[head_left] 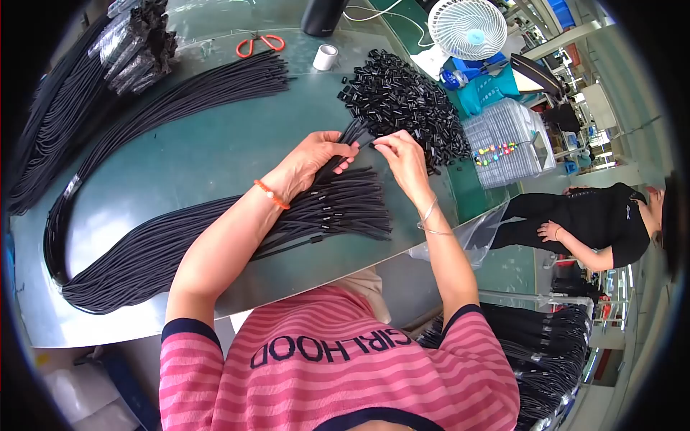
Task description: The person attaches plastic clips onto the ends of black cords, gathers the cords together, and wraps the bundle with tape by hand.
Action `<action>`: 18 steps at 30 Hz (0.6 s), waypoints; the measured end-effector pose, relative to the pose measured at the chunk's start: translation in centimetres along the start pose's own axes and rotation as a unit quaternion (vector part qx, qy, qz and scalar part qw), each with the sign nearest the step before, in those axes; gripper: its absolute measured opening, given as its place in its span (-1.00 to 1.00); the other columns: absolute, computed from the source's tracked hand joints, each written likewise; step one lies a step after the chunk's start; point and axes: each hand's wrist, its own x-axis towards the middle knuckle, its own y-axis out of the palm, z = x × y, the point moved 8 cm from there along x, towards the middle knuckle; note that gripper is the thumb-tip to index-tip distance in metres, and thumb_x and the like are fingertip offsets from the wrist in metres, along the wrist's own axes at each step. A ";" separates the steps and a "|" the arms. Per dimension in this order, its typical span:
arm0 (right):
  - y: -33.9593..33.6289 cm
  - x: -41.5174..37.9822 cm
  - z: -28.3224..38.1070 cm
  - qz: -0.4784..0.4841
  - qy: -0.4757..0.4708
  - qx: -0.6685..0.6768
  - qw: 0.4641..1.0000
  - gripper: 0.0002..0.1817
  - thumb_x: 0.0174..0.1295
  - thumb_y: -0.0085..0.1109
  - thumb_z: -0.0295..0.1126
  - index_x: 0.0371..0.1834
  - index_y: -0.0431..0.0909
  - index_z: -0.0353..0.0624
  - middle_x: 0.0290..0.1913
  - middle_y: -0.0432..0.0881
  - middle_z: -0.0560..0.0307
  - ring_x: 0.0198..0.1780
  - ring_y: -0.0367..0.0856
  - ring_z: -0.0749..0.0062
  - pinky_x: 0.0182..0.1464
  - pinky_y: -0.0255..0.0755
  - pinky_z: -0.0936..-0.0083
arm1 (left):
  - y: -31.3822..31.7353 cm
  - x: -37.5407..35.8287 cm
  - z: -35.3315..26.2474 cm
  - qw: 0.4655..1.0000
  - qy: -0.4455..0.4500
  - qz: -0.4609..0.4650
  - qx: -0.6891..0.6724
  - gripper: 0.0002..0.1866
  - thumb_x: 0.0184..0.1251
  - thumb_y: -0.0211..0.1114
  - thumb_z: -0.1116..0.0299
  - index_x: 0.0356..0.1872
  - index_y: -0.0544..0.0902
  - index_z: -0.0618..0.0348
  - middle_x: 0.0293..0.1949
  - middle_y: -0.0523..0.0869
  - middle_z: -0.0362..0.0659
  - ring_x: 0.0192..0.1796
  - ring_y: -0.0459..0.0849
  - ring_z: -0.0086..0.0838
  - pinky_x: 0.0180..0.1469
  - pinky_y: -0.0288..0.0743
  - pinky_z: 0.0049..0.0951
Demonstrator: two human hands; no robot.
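Note:
My left hand [323, 154] is closed around a small bunch of black cables [353, 132], their ends sticking out past the thumb. Beside those ends, my right hand [404, 158] is pinched, thumb against fingers. Whatever sits in that pinch is too small to make out. Below my left forearm lies a long bundle of black cables [172, 233], its cut ends fanned toward the right and several small black sleeves on it. A heap of short black tube pieces [402, 100] spreads just beyond both hands.
Red-handled scissors [260, 46], a white tape roll [325, 57] and a dark bottle [321, 17] stand at the back. Plastic-wrapped cables [136, 47] lie back left. A white fan [467, 29] and clear plastic box [507, 140] are right, with another person [589, 223] beyond.

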 end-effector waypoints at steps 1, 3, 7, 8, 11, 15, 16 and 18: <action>0.5 0.1 -0.1 0.032 0.010 -0.001 0.999 -0.86 0.19 0.31 -0.48 -0.19 0.67 -0.23 -0.32 0.59 0.13 -0.40 0.54 0.50 -0.31 0.43 0.54 | 0.0 0.0 0.1 1.000 0.000 0.001 0.000 -0.91 0.22 0.35 0.49 -0.27 0.67 0.21 -0.41 0.65 -0.27 -0.45 0.54 -0.66 -0.40 0.46 -0.69; 1.4 0.4 -0.1 0.096 0.027 -0.004 0.995 -0.85 0.20 0.30 -0.48 -0.19 0.64 -0.25 -0.32 0.59 0.12 -0.38 0.55 0.49 -0.28 0.44 0.57 | 0.0 -0.1 0.0 1.000 0.000 -0.004 -0.001 -0.92 0.19 0.36 0.51 -0.29 0.66 0.19 -0.42 0.65 -0.25 -0.44 0.54 -0.63 -0.41 0.44 -0.65; 1.4 -0.3 0.9 0.069 -0.078 -0.072 0.992 -0.87 0.23 0.30 -0.48 -0.21 0.61 -0.26 -0.28 0.62 0.15 -0.30 0.58 0.55 -0.21 0.46 0.58 | 0.0 -0.1 -0.1 1.000 0.002 -0.006 0.004 -0.91 0.17 0.37 0.52 -0.30 0.66 0.19 -0.43 0.65 -0.25 -0.45 0.54 -0.62 -0.42 0.41 -0.63; 1.2 -0.2 1.0 0.069 -0.076 -0.074 0.992 -0.87 0.23 0.30 -0.48 -0.21 0.61 -0.26 -0.28 0.62 0.15 -0.30 0.58 0.55 -0.21 0.46 0.58 | 0.0 -0.1 -0.1 1.000 0.004 -0.006 0.006 -0.91 0.17 0.38 0.52 -0.30 0.66 0.19 -0.43 0.65 -0.25 -0.45 0.53 -0.62 -0.42 0.41 -0.62; 1.4 -0.2 -1.5 0.112 0.152 0.323 0.927 -0.87 0.25 0.29 -0.47 -0.17 0.64 -0.23 -0.23 0.66 0.21 -0.18 0.59 0.59 -0.14 0.46 0.58 | 0.2 0.0 -0.1 1.000 0.016 -0.001 0.026 -0.92 0.19 0.36 0.51 -0.30 0.67 0.21 -0.45 0.64 -0.26 -0.46 0.53 -0.63 -0.41 0.39 -0.62; 0.4 0.6 0.7 0.130 0.098 0.307 0.938 -0.89 0.31 0.24 -0.46 -0.18 0.66 -0.24 -0.21 0.68 0.26 -0.17 0.58 0.66 -0.21 0.46 0.61 | 0.4 -0.4 -0.8 0.994 0.066 0.010 0.091 -0.94 0.23 0.32 0.50 -0.31 0.66 0.25 -0.46 0.63 -0.27 -0.45 0.51 -0.65 -0.39 0.35 -0.61; 0.2 0.7 0.7 0.127 0.066 0.299 0.943 -0.89 0.28 0.25 -0.44 -0.19 0.69 -0.20 -0.21 0.69 0.22 -0.21 0.60 0.59 -0.22 0.46 0.60 | 0.5 -0.4 -0.8 0.993 0.067 0.003 0.095 -0.93 0.24 0.31 0.49 -0.31 0.66 0.26 -0.46 0.62 -0.27 -0.45 0.51 -0.65 -0.39 0.34 -0.61; -1.2 1.3 3.0 0.106 -0.092 0.175 0.975 -0.90 0.20 0.28 -0.42 -0.25 0.72 -0.13 -0.25 0.70 0.13 -0.30 0.63 0.39 -0.24 0.49 0.54 | 0.3 -0.4 -0.8 0.995 0.063 -0.003 0.082 -0.92 0.25 0.31 0.48 -0.29 0.66 0.27 -0.46 0.63 -0.27 -0.46 0.51 -0.66 -0.38 0.35 -0.61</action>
